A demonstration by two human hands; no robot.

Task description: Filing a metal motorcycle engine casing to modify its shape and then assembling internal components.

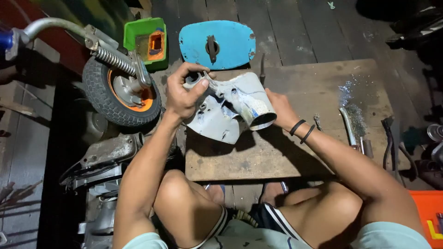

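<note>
My left hand pinches the ringed end of the pale scooter body panel with curled fingers while my right hand grips its tube end, above the wooden board.

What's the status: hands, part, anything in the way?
Left hand gripping the white scooter body panel at its top. Right hand steadying its tubular end. Panel held above the wooden board. Blue cover beyond, clear of it.
</note>
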